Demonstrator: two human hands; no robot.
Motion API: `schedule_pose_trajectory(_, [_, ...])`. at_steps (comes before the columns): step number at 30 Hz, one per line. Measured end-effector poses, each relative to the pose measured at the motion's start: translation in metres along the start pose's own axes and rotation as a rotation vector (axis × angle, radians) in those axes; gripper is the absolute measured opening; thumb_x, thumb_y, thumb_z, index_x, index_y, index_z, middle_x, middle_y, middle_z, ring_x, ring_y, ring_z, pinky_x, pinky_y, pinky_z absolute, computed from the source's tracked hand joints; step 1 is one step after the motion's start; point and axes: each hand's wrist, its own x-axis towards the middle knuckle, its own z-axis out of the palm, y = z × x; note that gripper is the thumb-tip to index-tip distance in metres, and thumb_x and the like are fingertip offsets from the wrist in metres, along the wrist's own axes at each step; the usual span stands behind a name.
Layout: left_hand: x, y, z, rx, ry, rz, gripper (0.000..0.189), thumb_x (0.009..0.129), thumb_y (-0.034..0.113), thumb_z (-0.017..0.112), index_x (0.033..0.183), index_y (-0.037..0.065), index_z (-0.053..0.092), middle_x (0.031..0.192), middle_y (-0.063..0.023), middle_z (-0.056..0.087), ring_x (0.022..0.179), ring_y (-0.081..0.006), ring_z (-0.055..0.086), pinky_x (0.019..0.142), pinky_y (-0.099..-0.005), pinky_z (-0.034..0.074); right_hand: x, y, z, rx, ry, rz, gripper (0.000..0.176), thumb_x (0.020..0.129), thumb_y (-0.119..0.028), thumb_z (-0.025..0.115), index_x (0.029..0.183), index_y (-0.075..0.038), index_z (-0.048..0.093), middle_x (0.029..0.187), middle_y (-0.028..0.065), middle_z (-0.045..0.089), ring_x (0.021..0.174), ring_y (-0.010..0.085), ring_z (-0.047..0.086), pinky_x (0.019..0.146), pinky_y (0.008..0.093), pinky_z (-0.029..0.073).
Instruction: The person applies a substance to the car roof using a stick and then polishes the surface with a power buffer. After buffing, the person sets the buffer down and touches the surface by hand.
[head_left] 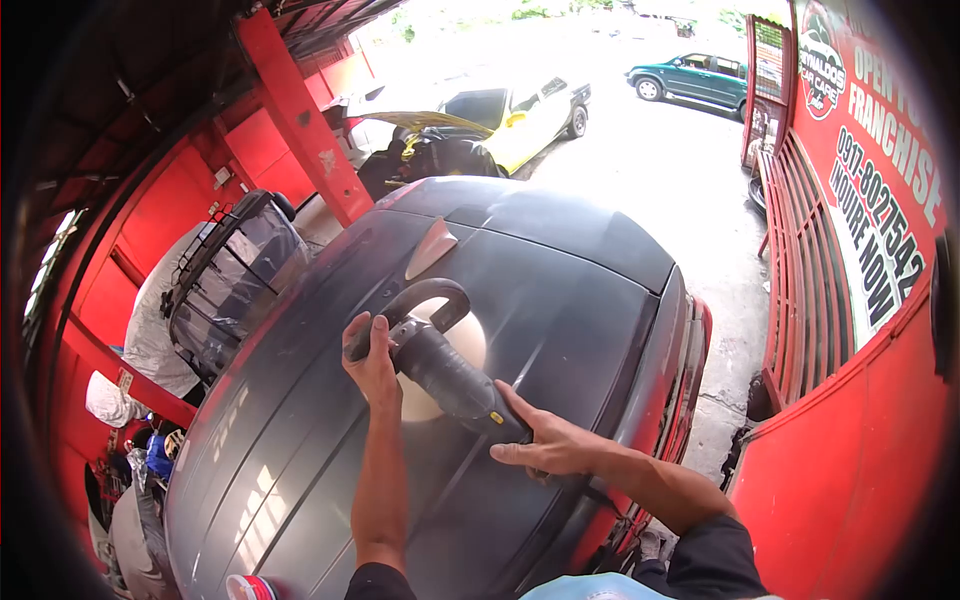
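A black car polisher (445, 372) with a round cream pad (468, 338) rests over the dark, hazy car roof (330, 420). My left hand (374, 368) is closed round one end of its curved front handle (440, 292). At the rear of the tool, my right hand (552, 442) grips the body, thumb and forefinger along its sides and the other fingers hidden beneath. Just beyond the pad, a pinkish shark-fin antenna (432, 248) stands on the roof.
A tin (250, 588) sits at the roof's near edge. A red post (305, 120) rises at the left, near a partly covered vehicle (235, 270). Ahead is a yellow car (490, 115) with its hood up. Red railings (800, 260) and a sign wall line the right.
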Motion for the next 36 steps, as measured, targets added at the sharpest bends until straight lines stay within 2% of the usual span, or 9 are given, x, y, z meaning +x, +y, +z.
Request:
schedule_pose_trajectory(6, [0.044, -0.035, 0.055, 0.129, -0.003, -0.002, 0.026, 0.085, 0.021, 0.080, 0.087, -0.004, 0.073, 0.082, -0.0002, 0.066, 0.072, -0.0091, 0.057, 0.067, -0.0258, 0.045, 0.034, 0.018, -0.005, 0.155, 0.179, -0.049, 0.094, 0.095, -0.026, 0.062, 0.159, -0.008, -0.005, 0.084, 0.0088, 0.058, 0.061, 0.0162, 0.060, 0.053, 0.0320, 0.051])
schedule_pose_trajectory(18, [0.111, -0.103, 0.154, 0.114, -0.226, -0.106, 0.036, 0.079, 0.033, 0.082, 0.090, -0.001, 0.076, 0.083, -0.0037, 0.073, 0.071, -0.0123, 0.062, 0.071, -0.0309, 0.050, 0.087, 0.017, -0.077, 0.392, 0.443, -0.108, 0.080, 0.095, -0.021, 0.061, 0.160, -0.024, 0.015, 0.082, 0.0120, 0.057, 0.054, 0.0182, 0.058, 0.045, 0.0341, 0.049])
schedule_pose_trajectory(20, [0.122, -0.113, 0.183, 0.116, -0.253, 0.043, 0.027, 0.080, 0.031, 0.082, 0.083, 0.006, 0.072, 0.073, 0.0029, 0.061, 0.063, -0.0080, 0.053, 0.058, -0.0283, 0.042, 0.091, 0.008, -0.094, 0.439, 0.457, -0.091, 0.079, 0.095, -0.023, 0.062, 0.160, -0.024, 0.017, 0.082, 0.0120, 0.057, 0.053, 0.0181, 0.057, 0.045, 0.0338, 0.049])
schedule_pose_trajectory(23, [0.137, -0.124, 0.190, 0.020, -0.298, -0.239, 0.036, 0.075, 0.033, 0.086, 0.088, 0.003, 0.074, 0.077, 0.0005, 0.067, 0.066, -0.0101, 0.058, 0.062, -0.0297, 0.047, 0.094, -0.005, -0.115, 0.458, 0.449, -0.073, 0.077, 0.095, -0.025, 0.062, 0.160, -0.024, 0.019, 0.082, 0.0118, 0.057, 0.053, 0.0178, 0.057, 0.044, 0.0333, 0.049])
schedule_pose_trajectory(28, [0.125, -0.113, 0.156, 0.006, -0.169, -0.060, 0.032, 0.080, 0.027, 0.083, 0.096, 0.001, 0.074, 0.090, -0.0040, 0.070, 0.079, -0.0120, 0.062, 0.069, -0.0279, 0.049, 0.084, -0.002, -0.105, 0.346, 0.366, -0.053, 0.076, 0.097, -0.023, 0.060, 0.160, -0.018, 0.018, 0.081, 0.0087, 0.056, 0.050, 0.0129, 0.054, 0.042, 0.0309, 0.047])
schedule_pose_trajectory(32, [0.062, -0.051, 0.085, 0.180, -0.143, -0.093, 0.033, 0.088, 0.015, 0.073, 0.113, -0.006, 0.070, 0.104, -0.0096, 0.071, 0.091, -0.0158, 0.065, 0.083, -0.0318, 0.052, 0.049, 0.033, -0.056, 0.096, 0.283, -0.197, 0.077, 0.099, -0.024, 0.059, 0.159, -0.006, 0.015, 0.121, 0.0225, 0.058, 0.102, 0.0284, 0.061, 0.090, 0.0317, 0.047])
schedule_pose_trajectory(34, [0.050, -0.067, 0.031, 0.289, -0.282, 0.179, 0.036, 0.091, 0.012, 0.067, 0.121, -0.009, 0.066, 0.117, -0.0146, 0.069, 0.106, -0.0206, 0.066, 0.094, -0.0337, 0.049, 0.015, 0.036, -0.029, 0.051, 0.231, -0.159, 0.080, 0.099, -0.027, 0.058, 0.158, -0.001, 0.011, 0.142, 0.0297, 0.048, 0.130, 0.0336, 0.051, 0.108, 0.0303, 0.035])
schedule_pose_trajectory(35, [0.034, -0.038, 0.009, 0.635, -0.378, 0.282, 0.050, 0.095, 0.015, 0.056, 0.141, -0.004, 0.050, 0.144, -0.0208, 0.053, 0.131, -0.0247, 0.053, 0.110, -0.0348, 0.038, -0.002, 0.032, -0.018, 0.080, 0.187, -0.136, 0.082, 0.099, -0.028, 0.058, 0.158, 0.000, 0.008, 0.141, 0.0326, 0.047, 0.129, 0.0360, 0.053, 0.108, 0.0313, 0.037])
schedule_pose_trajectory(36, [0.015, -0.021, 0.001, 0.751, -0.356, 0.340, 0.037, 0.099, 0.019, 0.053, 0.122, -0.007, 0.065, 0.134, -0.0206, 0.060, 0.130, -0.0255, 0.054, 0.107, -0.0352, 0.041, -0.018, 0.031, -0.004, 0.124, 0.144, -0.100, 0.085, 0.099, -0.029, 0.057, 0.157, 0.001, 0.004, 0.140, 0.0356, 0.047, 0.127, 0.0383, 0.054, 0.107, 0.0323, 0.038])
